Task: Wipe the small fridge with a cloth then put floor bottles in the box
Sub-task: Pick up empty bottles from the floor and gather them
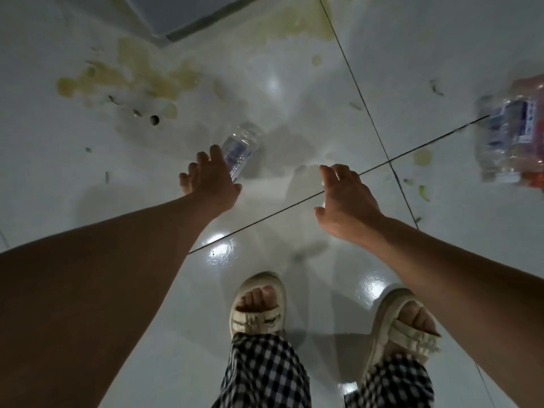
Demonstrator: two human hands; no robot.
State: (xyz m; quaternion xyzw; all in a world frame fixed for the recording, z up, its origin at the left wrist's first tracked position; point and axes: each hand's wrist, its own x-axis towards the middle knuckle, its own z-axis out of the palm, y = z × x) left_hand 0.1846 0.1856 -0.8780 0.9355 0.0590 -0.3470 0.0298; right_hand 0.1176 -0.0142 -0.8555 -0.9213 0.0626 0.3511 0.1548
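Clear plastic, ribbed and faintly crumpled, makes up the bottle (242,148) that lies on its side on the glossy white tiled floor (294,69), with a blue-and-white label wrapped round its middle and its body pointing away from the person toward the upper right. The left hand (210,181) reaches down over the near end of this bottle, fingers spread and only loosely bent; the fingertips overlap the bottle in the view, but it is hard to say whether they touch it or hover just above, and nothing shows them closed around it. The right hand (346,198) hangs apart from the bottle, over the dark grout line, with its fingers relaxed and open and nothing in it. Far to the right, at the edge of the view, sits a blurred cluster of bottles (512,139), clear plastic with the same blue labels, against something orange-red that is too smeared to make out. Yellowish stains (132,78) spread across the tile beyond the lone bottle, with dark specks and small green scraps scattered among them. A grey-edged corner of some flat object (176,16) shows at the top of the view. Below, two feet in cream sandals (257,307) stand on the tile, under black-and-white checked trousers (265,375).
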